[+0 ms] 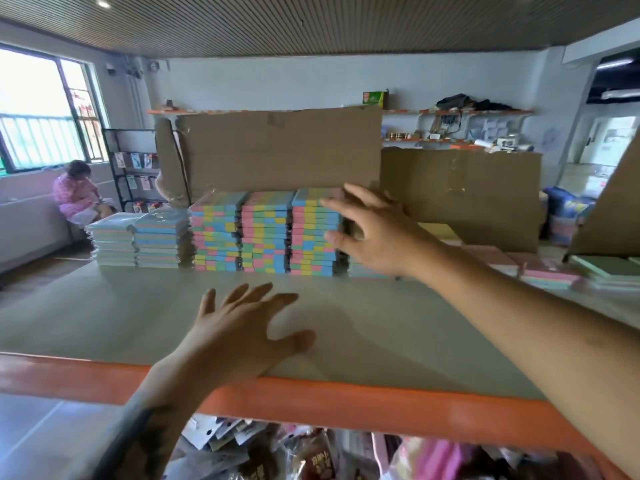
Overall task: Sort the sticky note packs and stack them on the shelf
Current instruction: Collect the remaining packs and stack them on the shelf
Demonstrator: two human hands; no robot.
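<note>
At the lower centre of the frame my left hand (242,336) lies flat on the shelf (104,317), fingers spread, holding nothing. Higher, right of centre, my right hand (372,230) — fingers straight — touches the right-most stack of the multicoloured sticky note packs (265,232), which stand mid-frame against a cardboard sheet (277,150).

Slatted ceiling (311,26) with recessed lamp. Barred window (41,109) far left, bright daylight. Pale far wall (277,81) carrying orange-edged wall shelves (457,112). Black wire rack (135,168) left.
</note>
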